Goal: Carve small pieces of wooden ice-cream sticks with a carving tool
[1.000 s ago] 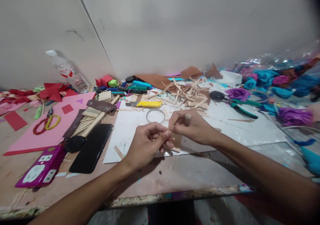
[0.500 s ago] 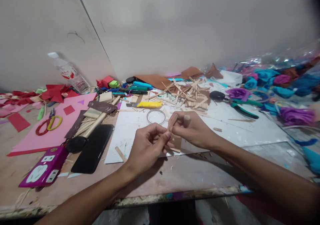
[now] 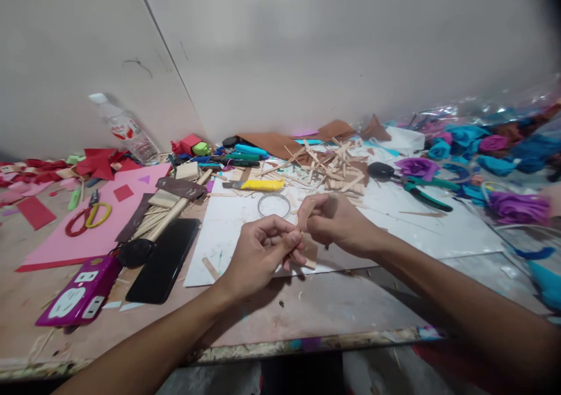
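Observation:
Over the near edge of the white board [image 3: 249, 269], my two hands meet at the fingertips. My left hand [image 3: 265, 255] is closed, its thumb and index finger pinching the end of a small wooden piece [image 3: 298, 222] that is mostly hidden. Curled fingers close my right hand [image 3: 339, 225] around the other side of that piece. Beneath the hands lies a flat brown wooden square [image 3: 311, 255], partly covered. Just beyond them is a clear ring [image 3: 274, 206], with a yellow utility knife [image 3: 263, 184] behind it.
A pile of wooden strips [image 3: 337, 164] lies behind my hands. Green-handled pliers [image 3: 427, 196] and purple fabric flowers [image 3: 519, 207] are at right. On the left are a black phone [image 3: 164, 260], a purple box [image 3: 79, 295], scissors [image 3: 90, 217] and a tilted bottle [image 3: 125, 129].
My right hand has turned slightly, so the wooden piece between its fingers shows less than before. The left hand keeps its pinch nearly in place. The view has shifted a little.

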